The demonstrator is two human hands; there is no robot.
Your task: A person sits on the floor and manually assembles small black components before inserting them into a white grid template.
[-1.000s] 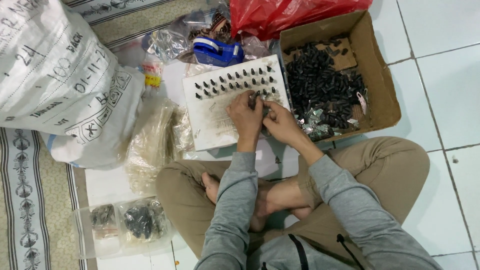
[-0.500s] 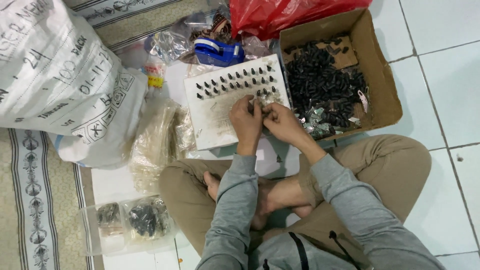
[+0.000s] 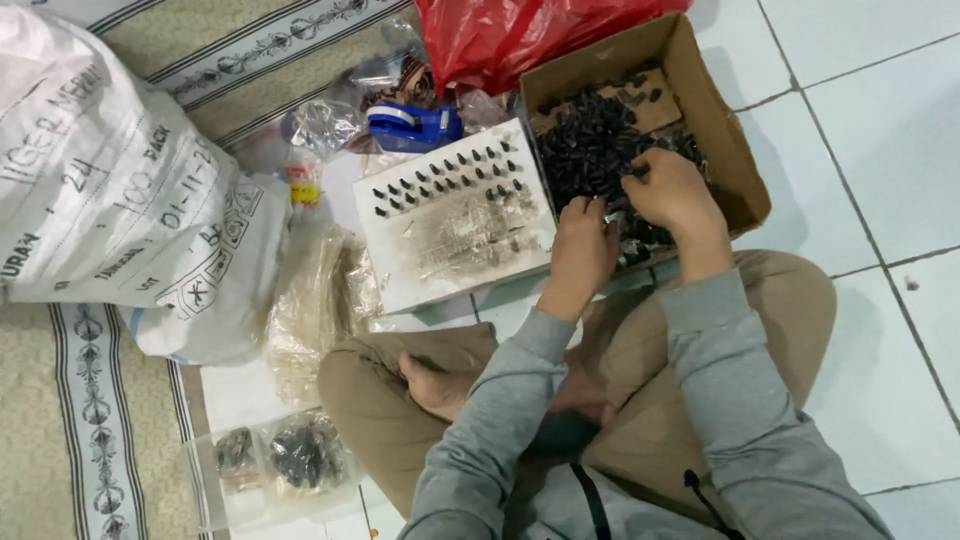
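The white board point(image 3: 455, 215) lies on the tiled floor point(image 3: 880, 130) in front of the seated person's crossed legs, and serves as the landmark here. Two to three rows of small dark pieces point(image 3: 445, 180) stand along its far edge; the larger near part is bare and smudged, so by my judgement well under half of it is filled and most is left to do.

Just right of the board, the cardboard box point(image 3: 725, 150) holds a heap of loose black pieces point(image 3: 590, 140). The right hand point(image 3: 675, 195) rests in that heap, fingers curled down among the pieces. The left hand point(image 3: 582, 240) sits at the board's right edge, beside the box, curled as if pinching something small and pale, though I cannot tell what it is. The hands are close together but not touching.

Beyond the board lie a blue tape dispenser point(image 3: 412, 125) and a red plastic bag point(image 3: 520, 35). Left of it sit a large white sack point(image 3: 110, 190) on a patterned rug point(image 3: 60, 420), and clear plastic bags point(image 3: 315, 305).
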